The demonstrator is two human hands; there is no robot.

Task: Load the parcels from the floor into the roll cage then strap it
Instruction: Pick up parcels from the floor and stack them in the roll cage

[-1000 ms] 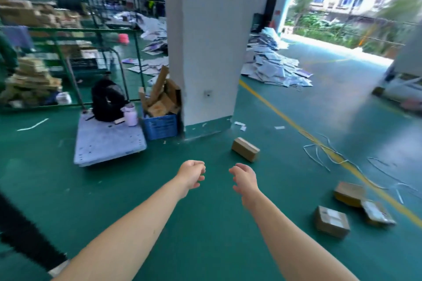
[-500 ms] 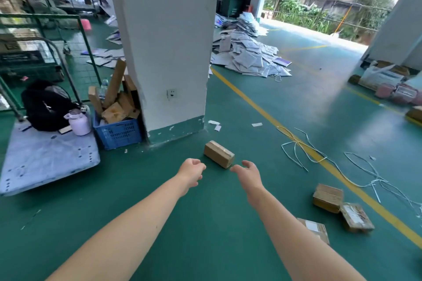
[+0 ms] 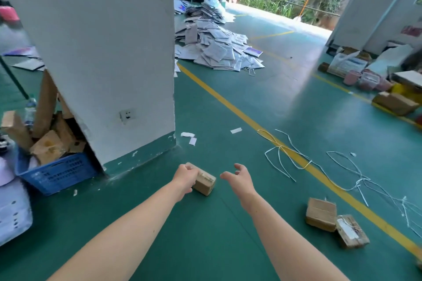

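A small brown parcel (image 3: 205,181) lies on the green floor just in front of the white pillar. My left hand (image 3: 184,177) covers its left end, with curled fingers over the top edge. A little to the right of the parcel my right hand (image 3: 239,179) hovers with spread fingers and holds nothing. Two more brown parcels (image 3: 320,217) (image 3: 351,231) lie side by side on the floor at the right. No roll cage is in view.
The white pillar (image 3: 102,52) rises close ahead on the left, with a blue crate (image 3: 57,172) of cardboard scraps beside it. A grey platform cart (image 3: 11,210) is at the left edge. White strap cords (image 3: 283,157) cross the yellow floor line (image 3: 228,102). A heap of grey mailers (image 3: 219,50) lies behind.
The view has moved closer to the pillar and the small parcel. My left hand has reached the parcel's left end, and my right hand has opened wider beside it.
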